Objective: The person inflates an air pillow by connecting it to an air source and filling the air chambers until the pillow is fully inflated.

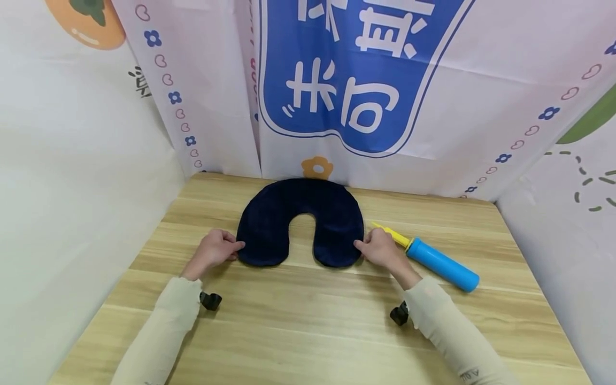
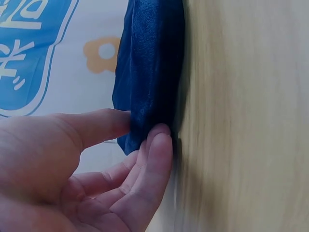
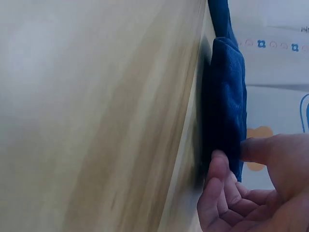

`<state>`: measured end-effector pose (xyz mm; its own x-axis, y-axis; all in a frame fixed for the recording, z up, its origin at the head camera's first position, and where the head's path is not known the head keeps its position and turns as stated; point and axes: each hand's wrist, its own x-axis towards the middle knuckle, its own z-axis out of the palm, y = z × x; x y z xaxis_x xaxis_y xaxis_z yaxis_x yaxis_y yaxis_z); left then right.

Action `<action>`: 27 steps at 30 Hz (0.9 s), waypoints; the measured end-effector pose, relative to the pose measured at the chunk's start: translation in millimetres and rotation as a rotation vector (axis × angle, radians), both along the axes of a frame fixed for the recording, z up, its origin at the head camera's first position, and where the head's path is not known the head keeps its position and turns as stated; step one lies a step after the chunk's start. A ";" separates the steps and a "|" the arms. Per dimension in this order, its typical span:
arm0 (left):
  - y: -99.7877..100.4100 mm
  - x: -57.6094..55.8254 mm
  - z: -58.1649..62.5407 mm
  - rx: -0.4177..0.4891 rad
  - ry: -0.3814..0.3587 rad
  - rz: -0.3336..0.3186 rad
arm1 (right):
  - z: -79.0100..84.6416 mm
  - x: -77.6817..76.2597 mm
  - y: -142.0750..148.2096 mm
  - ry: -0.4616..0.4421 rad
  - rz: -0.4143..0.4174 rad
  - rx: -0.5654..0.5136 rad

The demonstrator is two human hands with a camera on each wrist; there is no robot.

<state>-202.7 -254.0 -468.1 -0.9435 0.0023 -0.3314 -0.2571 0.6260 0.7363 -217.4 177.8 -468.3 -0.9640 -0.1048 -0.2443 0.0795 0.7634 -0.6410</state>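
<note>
A flat, dark navy U-shaped neck pillow lies on the table with its opening toward the person. At its left end, my left hand pinches the outer edge between thumb and fingers. My right hand grips the right end's outer edge the same way. In the left wrist view, the thumb is on the upper face of the pillow and the fingertips are at its underside. The right wrist view has the thumb and fingers on either side of the pillow's edge.
A blue hand pump with a yellow nozzle lies right of the pillow, partly behind the right hand. The wood-grain table meets a printed cloth backdrop behind the pillow. Cloth walls stand at both sides.
</note>
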 end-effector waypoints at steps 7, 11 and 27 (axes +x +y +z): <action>-8.8 -13.7 9.5 -0.013 0.042 -0.027 | 3.6 27.4 -9.2 0.082 0.028 -0.073; -13.4 -24.4 19.9 -0.021 0.065 -0.022 | 7.3 45.0 -15.8 0.040 0.094 -0.128; -7.3 22.2 -2.0 0.207 -0.002 0.023 | -0.6 4.6 7.7 0.008 0.038 -0.055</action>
